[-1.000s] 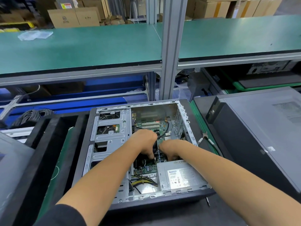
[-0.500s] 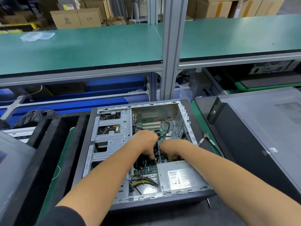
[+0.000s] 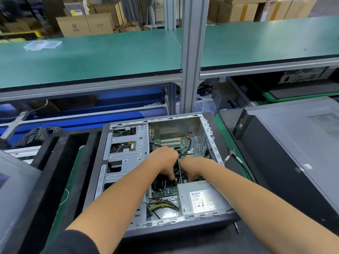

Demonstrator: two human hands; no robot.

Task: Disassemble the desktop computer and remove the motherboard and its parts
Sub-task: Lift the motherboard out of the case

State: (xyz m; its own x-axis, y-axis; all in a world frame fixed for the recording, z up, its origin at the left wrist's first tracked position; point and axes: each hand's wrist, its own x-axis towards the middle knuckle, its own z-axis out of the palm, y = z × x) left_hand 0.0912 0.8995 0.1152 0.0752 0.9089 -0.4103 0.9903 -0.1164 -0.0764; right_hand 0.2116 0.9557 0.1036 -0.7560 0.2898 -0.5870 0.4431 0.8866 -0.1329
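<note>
The desktop computer case (image 3: 128, 180) lies on its side, open face up, on the dark work surface in the lower middle of the view. Inside it, the green motherboard (image 3: 176, 143) covers the floor of the case to the right of the silver drive cage (image 3: 126, 153), with its white expansion slots toward the far end. A grey power supply (image 3: 201, 197) with a white label sits in the near right corner, and a bundle of yellow and black cables (image 3: 163, 206) runs from it across the near edge of the board.

Both hands reach down into the middle of the case, close together and just beyond the power supply. The left hand (image 3: 164, 162) has its fingers curled downward around a dark part on the board (probably the processor cooler, though the hands hide most of it). The right hand (image 3: 192, 167) is bent over the same spot from the other side, fingers tucked down out of sight, so what they grip cannot be told for certain. A black cable (image 3: 189, 146) arcs over the board just beyond the 2 hands.

To the right stands a closed black tower (image 3: 293, 153) on its side, and a small tool with white handles (image 3: 233, 156) lies between the 2 machines. A green-topped shelf (image 3: 110, 57) spans the bench above, split by an aluminium post (image 3: 190, 52), with cardboard boxes (image 3: 84, 24) stacked behind it.
</note>
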